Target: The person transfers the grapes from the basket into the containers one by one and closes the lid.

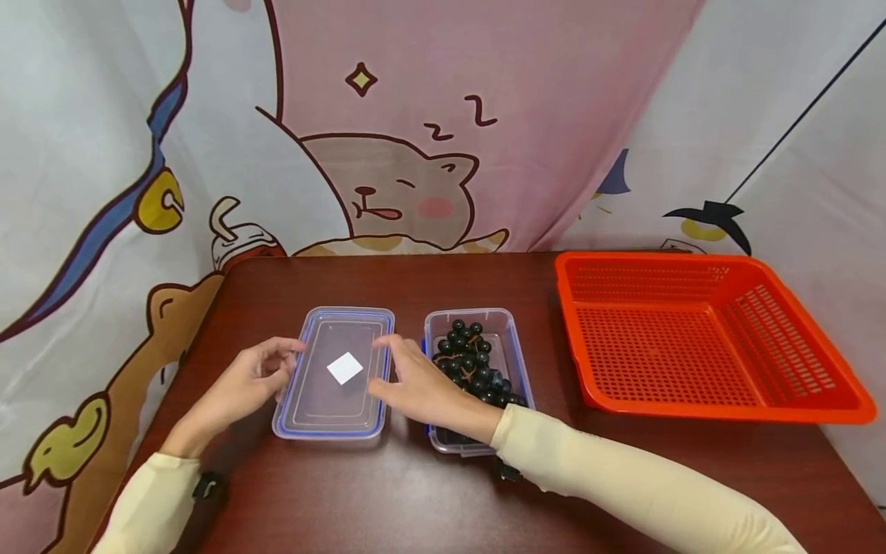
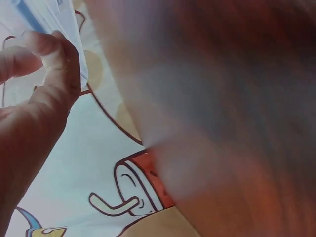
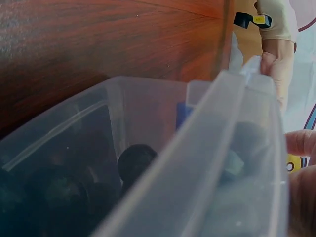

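Note:
A clear plastic food container (image 1: 314, 408) lies flat on the table with a blue-edged lid on top. A white square label (image 1: 344, 368) marks the lid's middle. My left hand (image 1: 252, 377) is at the container's left edge, index fingertip right at the rim; the left wrist view shows its bent fingers overlapping the clear plastic. From the right, my right hand (image 1: 422, 385) reaches over with thumb and index finger spread apart, their tips over the lid's right border. Under my right forearm stands a lidless clear container (image 1: 508, 350) holding dark grapes (image 1: 453, 346) on brown stems, partly covered by the arm.
A red perforated plastic basket (image 1: 644, 338) stands on the right part of the brown wooden table (image 1: 298, 500). Some dark grapes (image 1: 508, 469) show below the lidless container, near my right sleeve. Behind the table hangs a cartoon-printed curtain (image 1: 540, 100).

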Tool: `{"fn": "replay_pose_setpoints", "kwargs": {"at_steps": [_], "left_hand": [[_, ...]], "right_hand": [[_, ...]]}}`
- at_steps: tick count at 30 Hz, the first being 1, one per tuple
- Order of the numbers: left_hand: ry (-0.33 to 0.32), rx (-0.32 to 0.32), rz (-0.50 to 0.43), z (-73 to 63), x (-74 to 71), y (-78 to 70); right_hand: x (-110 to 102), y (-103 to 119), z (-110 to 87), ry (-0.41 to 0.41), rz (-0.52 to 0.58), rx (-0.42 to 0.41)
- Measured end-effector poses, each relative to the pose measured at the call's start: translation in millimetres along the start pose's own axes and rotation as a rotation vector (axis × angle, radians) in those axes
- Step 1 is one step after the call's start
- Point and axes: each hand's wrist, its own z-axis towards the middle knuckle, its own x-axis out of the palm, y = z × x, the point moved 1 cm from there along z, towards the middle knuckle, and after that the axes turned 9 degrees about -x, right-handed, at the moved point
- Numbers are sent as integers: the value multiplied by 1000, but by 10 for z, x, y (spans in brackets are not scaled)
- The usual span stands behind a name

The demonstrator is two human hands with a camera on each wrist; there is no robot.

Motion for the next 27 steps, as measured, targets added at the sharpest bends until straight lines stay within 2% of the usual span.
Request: {"fn": "replay_pose_setpoints", "kwargs": {"at_steps": [5, 14, 19, 27], "left_hand": [[0, 25, -37, -52, -25, -150], [-7, 55, -55, -125, -12, -364], [-11, 84, -98, -106, 73, -492], [-4, 142, -162, -46, 251, -680]], "right_hand": [[-41, 5, -19, -54, 34, -16], [-84, -16, -76, -195, 162, -105], [-211, -28, -132, -251, 175, -110], [-441, -72, -277, -293, 168, -110]]}}
